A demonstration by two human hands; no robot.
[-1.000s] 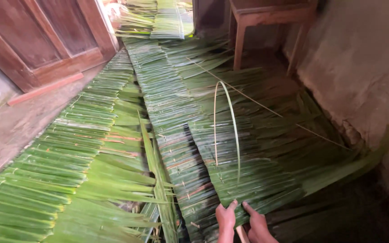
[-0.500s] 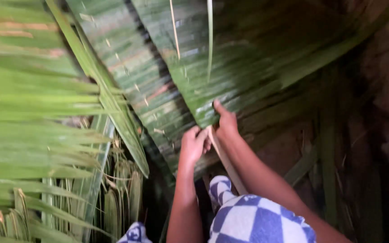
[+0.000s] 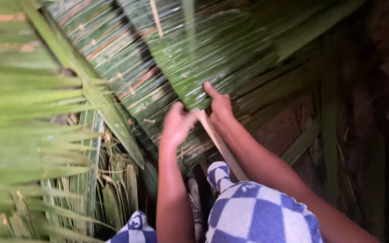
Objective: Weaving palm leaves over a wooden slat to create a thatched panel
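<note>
A: Where are the hands?

B: Both at the near end of the woven leaf panel (image 3: 212,58). Left hand (image 3: 176,123) is curled at the panel's lower corner, blurred, so I cannot tell if it is pinching anything. Right hand (image 3: 219,105) lies flat on the leaves, forefinger stretched up along the surface, not closed on anything.

A: Panel orientation?

B: Long axis runs from the hands up and away, out of the top of the view. Leaf strips cross it slantwise. It lies on top of other dark leaves.

A: Anything between the hands?

B: Pale wooden slat (image 3: 219,144), thin and long. Top end sits at the panel edge between the two hands; it slants down-right towards the blue-and-white checked cloth (image 3: 257,216) on the lap.

A: Surroundings?

B: Lighter green leaf panels (image 3: 28,117) to the left, a loose long leaf (image 3: 91,85) lying diagonally over the gap. Bare dark floor (image 3: 293,130) to the right.
</note>
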